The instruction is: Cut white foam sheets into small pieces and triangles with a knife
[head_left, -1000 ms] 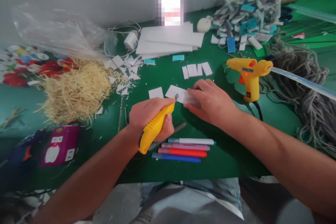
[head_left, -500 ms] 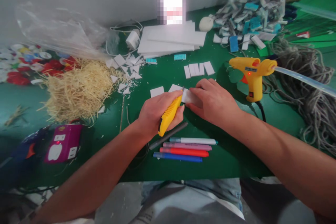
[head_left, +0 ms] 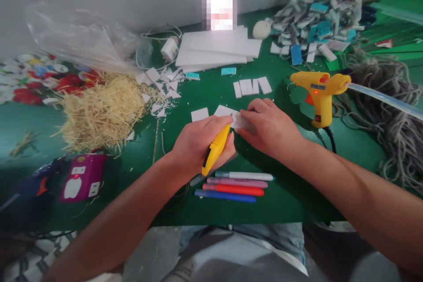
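My left hand (head_left: 194,141) is wrapped round a yellow utility knife (head_left: 216,150), its blade end at a small white foam board piece (head_left: 240,120). With thumb and fingers, my right hand (head_left: 268,125) grips that piece from the right and holds it down on the table; its fingers cover part of it. Partly behind the knife lies another white piece (head_left: 224,110), and a white rectangle (head_left: 200,114) is to its left. Just beyond my hands, several narrow white strips (head_left: 249,87) lie in a row.
Marker pens (head_left: 233,190) lie near the front edge. A yellow glue gun (head_left: 319,92), its light lit, stands right, beside grey rope (head_left: 393,119). Straw (head_left: 102,114) and a purple power box (head_left: 84,178) are left. White foam sheets (head_left: 211,53) and a scrap pile (head_left: 319,17) lie behind.
The knife has shifted slightly, its handle lower and its tip further over the white piece. My right hand keeps its grip. The whole view has moved a little.
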Action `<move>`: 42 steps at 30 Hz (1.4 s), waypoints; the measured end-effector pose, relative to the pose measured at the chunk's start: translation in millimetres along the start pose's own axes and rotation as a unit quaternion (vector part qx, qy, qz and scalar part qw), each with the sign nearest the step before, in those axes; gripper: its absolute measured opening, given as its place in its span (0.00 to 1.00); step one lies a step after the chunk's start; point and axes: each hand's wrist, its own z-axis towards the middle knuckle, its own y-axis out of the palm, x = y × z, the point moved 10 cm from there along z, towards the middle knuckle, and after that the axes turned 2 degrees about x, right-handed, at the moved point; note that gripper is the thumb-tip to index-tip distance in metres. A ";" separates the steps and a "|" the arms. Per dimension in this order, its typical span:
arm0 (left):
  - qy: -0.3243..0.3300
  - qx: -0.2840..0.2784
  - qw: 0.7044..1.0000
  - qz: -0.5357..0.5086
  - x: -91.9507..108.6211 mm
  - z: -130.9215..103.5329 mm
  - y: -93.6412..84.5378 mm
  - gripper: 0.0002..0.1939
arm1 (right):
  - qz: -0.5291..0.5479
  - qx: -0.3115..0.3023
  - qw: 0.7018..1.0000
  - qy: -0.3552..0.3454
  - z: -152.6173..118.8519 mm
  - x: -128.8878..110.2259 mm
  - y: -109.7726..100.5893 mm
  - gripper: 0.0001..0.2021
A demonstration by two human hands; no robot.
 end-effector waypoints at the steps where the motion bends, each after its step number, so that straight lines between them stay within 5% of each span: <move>1: -0.001 0.001 1.000 0.000 0.4 0.1 -1.4 0.10 | 0.000 -0.004 1.000 0.002 0.2 0.2 0.3 0.11; 12: 0.014 -0.010 0.999 0.033 8.2 -2.2 -5.9 0.12 | 0.006 0.011 1.000 -0.024 -2.7 -1.4 -1.8 0.13; 25: -0.001 0.075 0.997 0.020 -1.3 -8.4 -14.2 0.16 | 0.009 0.001 1.000 -0.016 -2.7 -0.1 -1.0 0.12; 31: 0.005 0.058 0.998 0.016 -9.4 -7.3 5.2 0.13 | 0.011 0.006 1.000 -0.013 -2.3 0.5 -1.1 0.12; 42: -0.010 0.036 0.999 0.000 -3.7 -6.2 -3.0 0.12 | 0.027 0.021 0.999 -0.028 -4.0 1.4 -0.7 0.13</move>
